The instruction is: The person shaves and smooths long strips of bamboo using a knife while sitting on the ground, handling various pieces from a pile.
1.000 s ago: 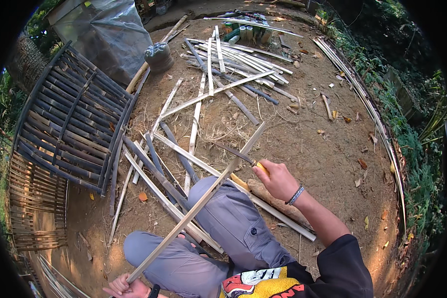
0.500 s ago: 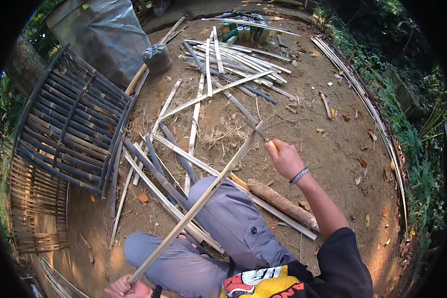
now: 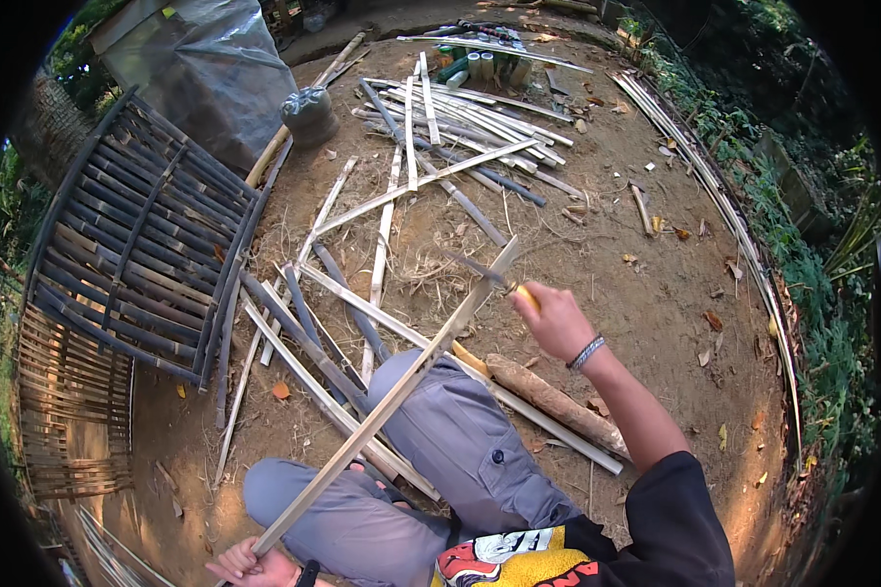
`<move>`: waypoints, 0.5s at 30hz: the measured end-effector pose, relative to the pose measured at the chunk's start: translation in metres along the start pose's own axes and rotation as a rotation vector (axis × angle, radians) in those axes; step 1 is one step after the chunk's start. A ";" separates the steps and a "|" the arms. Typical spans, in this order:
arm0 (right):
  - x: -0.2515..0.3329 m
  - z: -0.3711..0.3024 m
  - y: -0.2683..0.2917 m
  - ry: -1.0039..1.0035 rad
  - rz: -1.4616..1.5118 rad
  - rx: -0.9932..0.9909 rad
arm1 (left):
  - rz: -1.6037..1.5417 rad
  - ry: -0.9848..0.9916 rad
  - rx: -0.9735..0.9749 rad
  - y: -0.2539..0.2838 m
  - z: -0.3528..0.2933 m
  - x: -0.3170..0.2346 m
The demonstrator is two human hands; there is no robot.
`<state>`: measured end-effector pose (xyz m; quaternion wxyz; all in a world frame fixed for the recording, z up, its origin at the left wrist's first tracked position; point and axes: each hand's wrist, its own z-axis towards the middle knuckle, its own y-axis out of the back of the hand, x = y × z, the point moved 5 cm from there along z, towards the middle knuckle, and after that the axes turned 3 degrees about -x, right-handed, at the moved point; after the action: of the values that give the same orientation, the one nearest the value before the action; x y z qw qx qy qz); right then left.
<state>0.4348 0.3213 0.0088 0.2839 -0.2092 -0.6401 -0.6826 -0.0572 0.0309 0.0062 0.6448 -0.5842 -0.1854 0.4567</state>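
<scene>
Slanting from seven to two o'clock, the pale strip (image 3: 386, 407) appears crossed by the knife (image 3: 508, 286); a shallow blade angle likely helps. The left hand (image 3: 253, 565) grasps the strip at seven; the right hand's (image 3: 556, 321) fingers clench the knife at three.

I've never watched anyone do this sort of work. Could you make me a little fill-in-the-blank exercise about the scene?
1. The right hand grips a knife by its ____ handle.
2. In the picture, the left hand holds the strip near its ____ end.
3. The sleeve is ____.
4. The dark rack is on the picture's ____ side.

Missing words: yellow; lower; black; left.
</scene>
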 end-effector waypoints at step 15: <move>0.030 -0.037 -0.034 0.094 0.097 0.029 | 0.428 -0.154 -0.644 -0.001 -0.005 0.019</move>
<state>0.3926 0.2811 -0.0005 0.3493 -0.2035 -0.6251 -0.6677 -0.0435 0.0433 0.0009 0.3029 -0.7461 -0.2411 0.5417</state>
